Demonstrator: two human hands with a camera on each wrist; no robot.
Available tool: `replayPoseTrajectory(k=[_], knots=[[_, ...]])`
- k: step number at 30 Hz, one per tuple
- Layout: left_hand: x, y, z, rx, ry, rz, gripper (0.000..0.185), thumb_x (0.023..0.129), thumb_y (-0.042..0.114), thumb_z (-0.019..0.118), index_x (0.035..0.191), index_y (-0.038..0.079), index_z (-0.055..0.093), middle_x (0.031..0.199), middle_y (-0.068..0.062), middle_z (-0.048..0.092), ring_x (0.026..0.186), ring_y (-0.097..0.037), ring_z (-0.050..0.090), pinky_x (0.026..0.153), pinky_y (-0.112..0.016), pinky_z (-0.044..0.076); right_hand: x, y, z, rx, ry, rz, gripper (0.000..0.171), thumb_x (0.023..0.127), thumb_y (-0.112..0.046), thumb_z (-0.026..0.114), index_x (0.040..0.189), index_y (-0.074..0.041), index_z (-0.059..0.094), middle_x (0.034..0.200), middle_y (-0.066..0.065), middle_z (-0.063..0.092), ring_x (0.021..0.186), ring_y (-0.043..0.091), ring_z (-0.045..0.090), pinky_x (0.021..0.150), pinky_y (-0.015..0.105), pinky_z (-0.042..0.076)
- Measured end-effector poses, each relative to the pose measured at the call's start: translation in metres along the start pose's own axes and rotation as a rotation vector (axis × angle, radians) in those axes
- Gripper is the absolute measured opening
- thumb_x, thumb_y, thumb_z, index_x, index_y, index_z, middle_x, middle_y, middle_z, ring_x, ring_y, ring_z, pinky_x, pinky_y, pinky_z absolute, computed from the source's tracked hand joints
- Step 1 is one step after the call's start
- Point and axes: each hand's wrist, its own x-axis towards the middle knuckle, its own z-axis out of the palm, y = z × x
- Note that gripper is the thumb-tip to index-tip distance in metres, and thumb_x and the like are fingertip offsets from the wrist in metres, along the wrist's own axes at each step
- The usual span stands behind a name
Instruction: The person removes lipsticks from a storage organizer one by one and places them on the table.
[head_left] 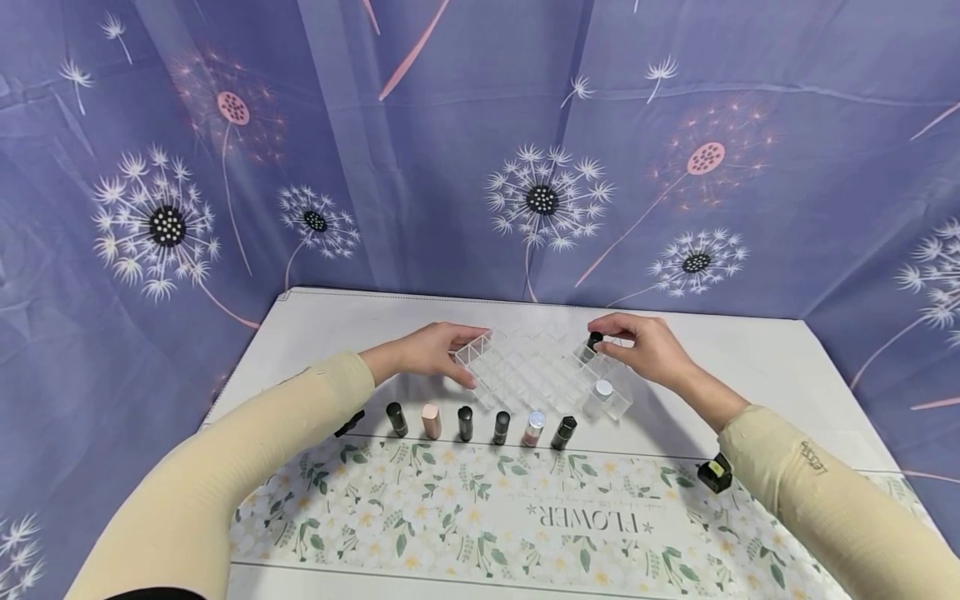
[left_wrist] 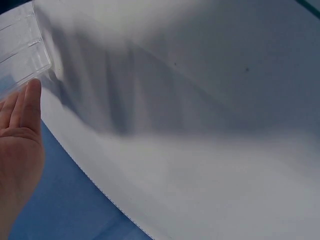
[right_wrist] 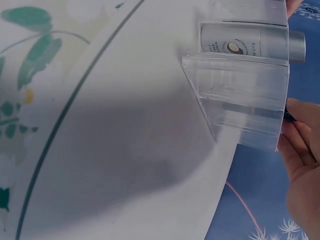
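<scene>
While the left hand [head_left: 431, 350] steadies the organizer [head_left: 525, 375], the black tube [head_left: 594, 341] (upright) sits in the right hand [head_left: 645, 348].

Clear glossy plastic organiser [head_left: 542, 371], smooth walls. Silver tube [right_wrist: 252, 44] w/ matt metallic finish. Smooth matt table cover [head_left: 465, 508], floral print. Backdrop [head_left: 480, 142] soft creased cloth.

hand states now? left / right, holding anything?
Left hand: open, fingers resting against the clear organizer.
Right hand: pinches a black-capped tube at the organizer's far right corner.
</scene>
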Motion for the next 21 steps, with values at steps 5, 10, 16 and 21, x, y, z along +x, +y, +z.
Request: replayPoseTrajectory(k=[5, 10, 16, 21], knots=[[0.000, 0.001, 0.000, 0.003, -0.001, -0.003, 0.095, 0.085, 0.017, 0.093, 0.165, 0.007, 0.041, 0.166, -0.014, 0.044, 0.150, -0.034, 0.048, 0.122, -0.039, 0.043, 0.001, -0.003, -0.002, 0.000, 0.007, 0.003, 0.032, 0.091, 0.004, 0.082, 0.121, -0.003, 0.078, 0.119, 0.013, 0.079, 0.108, 0.034, 0.075, 0.094, 0.009, 0.053], [-0.001, 0.001, 0.000, 0.006, -0.006, -0.005, 0.095, 0.086, 0.017, 0.092, 0.165, 0.008, 0.041, 0.167, -0.013, 0.043, 0.151, -0.034, 0.047, 0.121, -0.039, 0.045, 0.001, -0.008, -0.007, 0.001, 0.017, -0.011, 0.031, 0.091, 0.003, 0.082, 0.121, -0.003, 0.078, 0.121, 0.013, 0.078, 0.108, 0.034, 0.075, 0.094, 0.012, 0.054], [0.000, 0.001, 0.000, -0.003, -0.008, -0.004, 0.095, 0.085, 0.016, 0.093, 0.165, 0.007, 0.041, 0.166, -0.014, 0.045, 0.150, -0.034, 0.048, 0.119, -0.039, 0.046, 0.001, -0.014, -0.014, -0.009, 0.034, -0.027, 0.030, 0.092, 0.001, 0.082, 0.121, -0.003, 0.079, 0.122, 0.012, 0.078, 0.109, 0.035, 0.075, 0.095, 0.012, 0.054], [0.000, 0.001, 0.001, -0.005, -0.004, -0.004, 0.096, 0.085, 0.017, 0.093, 0.165, 0.006, 0.041, 0.164, -0.015, 0.047, 0.149, -0.035, 0.050, 0.121, -0.040, 0.044, 0.000, -0.022, -0.022, -0.020, 0.063, -0.041, 0.029, 0.091, 0.001, 0.083, 0.119, -0.006, 0.080, 0.120, 0.012, 0.079, 0.110, 0.036, 0.076, 0.095, 0.006, 0.050]])
